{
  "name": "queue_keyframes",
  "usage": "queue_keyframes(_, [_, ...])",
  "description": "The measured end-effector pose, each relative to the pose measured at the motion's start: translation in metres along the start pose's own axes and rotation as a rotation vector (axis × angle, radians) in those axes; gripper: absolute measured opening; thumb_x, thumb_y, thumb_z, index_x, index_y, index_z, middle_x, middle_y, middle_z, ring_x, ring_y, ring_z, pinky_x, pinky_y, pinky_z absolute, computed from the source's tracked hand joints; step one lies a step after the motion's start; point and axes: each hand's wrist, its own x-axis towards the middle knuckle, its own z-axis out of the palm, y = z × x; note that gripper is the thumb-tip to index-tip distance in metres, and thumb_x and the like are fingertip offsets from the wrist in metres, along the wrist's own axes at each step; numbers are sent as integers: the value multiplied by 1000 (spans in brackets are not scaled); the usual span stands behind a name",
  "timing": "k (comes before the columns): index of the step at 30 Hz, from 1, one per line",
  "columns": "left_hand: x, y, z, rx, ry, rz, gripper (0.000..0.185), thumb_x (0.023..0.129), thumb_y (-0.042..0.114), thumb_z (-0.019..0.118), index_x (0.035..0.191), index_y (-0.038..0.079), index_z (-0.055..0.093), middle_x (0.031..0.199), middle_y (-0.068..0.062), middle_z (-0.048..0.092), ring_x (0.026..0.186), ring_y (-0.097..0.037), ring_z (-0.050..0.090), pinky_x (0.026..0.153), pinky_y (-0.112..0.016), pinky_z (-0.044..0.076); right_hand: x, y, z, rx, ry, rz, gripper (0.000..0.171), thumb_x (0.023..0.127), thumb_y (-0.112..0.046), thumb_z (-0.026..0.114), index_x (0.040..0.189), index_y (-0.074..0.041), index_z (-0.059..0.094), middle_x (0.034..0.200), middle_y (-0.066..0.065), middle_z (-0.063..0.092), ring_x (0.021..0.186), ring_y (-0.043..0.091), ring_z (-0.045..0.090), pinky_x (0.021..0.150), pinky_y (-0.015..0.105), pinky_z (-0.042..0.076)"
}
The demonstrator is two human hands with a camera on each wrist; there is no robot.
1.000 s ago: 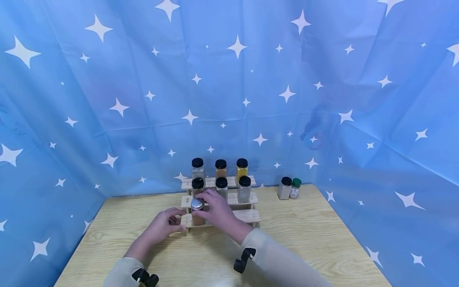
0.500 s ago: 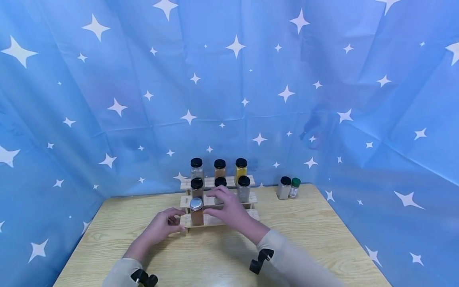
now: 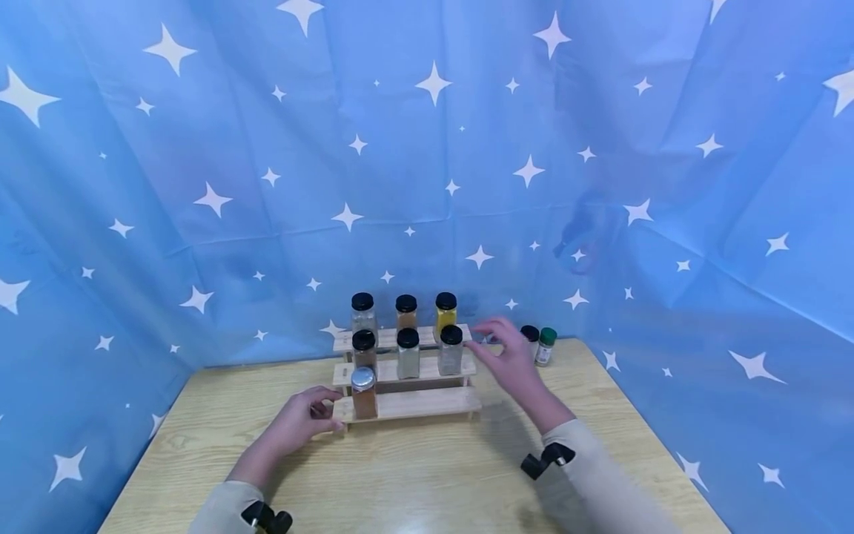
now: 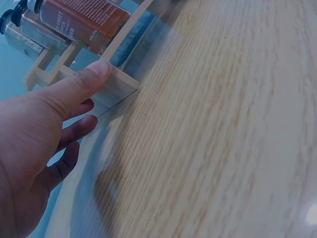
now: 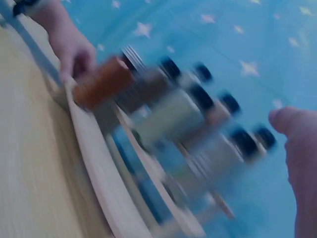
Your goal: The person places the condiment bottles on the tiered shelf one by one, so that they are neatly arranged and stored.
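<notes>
A three-tier wooden spice rack stands on the table. My left hand holds the left end of its lowest tier, the thumb against the end in the left wrist view. On that tier's left end sits a silver-lidded jar of red-brown spice. Several black-lidded spice jars, one a pale jar, fill the two upper tiers. My right hand is just right of the rack, thumb and fingers apart, holding nothing. Partly behind it stands another black-lidded jar. The right wrist view is blurred.
A small green-lidded jar stands at the table's back right, beside the black-lidded one. A blue star-patterned curtain hangs behind and along both sides of the wooden table.
My right hand has let go of the silver-lidded jar on the lowest tier and moved right, past the rack's right end. The left hand stays at the rack.
</notes>
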Motion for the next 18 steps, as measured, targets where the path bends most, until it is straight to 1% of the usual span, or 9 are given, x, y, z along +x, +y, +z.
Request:
queue_keyframes(3, [-2,0,0,1,3,2,57,91,32,94,141,13,74,127,0,71,99,-15,69,85,-33,61,-3,24,-22,-80,6,107,30,95,-10,89,123,-6,78,119,8,71,104,27,69,87,45,61])
queue_keyframes(5, [-2,0,-1,-1,5,2,56,91,32,94,140,13,74,126,-1,71,99,-16,69,84,-33,61,-4,40,-35,-111,-9,184,29,98,-12,87,126,-6,78,121,10,70,105,28,68,88,47,60])
queue_keyframes(8, [-1,0,-2,2,3,3,57,91,32,94,140,13,74,126,0,71,99,-16,68,84,-32,60,-7,61,-52,-119,-46,273,30,102,-12,83,130,-4,76,126,16,68,111,37,67,94,55,57])
queue_keyframes(10, [-1,0,-2,4,1,4,58,90,33,95,141,13,74,126,0,71,98,-16,68,84,-32,60,-9,73,-61,-130,-71,318,32,105,-15,80,133,-3,74,130,18,66,119,42,65,99,61,55])
queue_keyframes(13, [0,-1,-1,5,1,5,58,90,33,95,141,13,74,127,1,71,98,-16,68,84,-32,60,-11,87,-70,-159,-112,362,36,107,-20,78,138,-3,71,138,19,64,131,44,59,108,66,49])
queue_keyframes(18, [2,-1,0,7,-3,0,58,90,34,95,140,13,74,126,0,71,98,-16,67,83,-33,60,-12,106,-76,-199,-178,386,45,107,-22,78,146,-1,67,145,23,62,140,47,51,115,68,42])
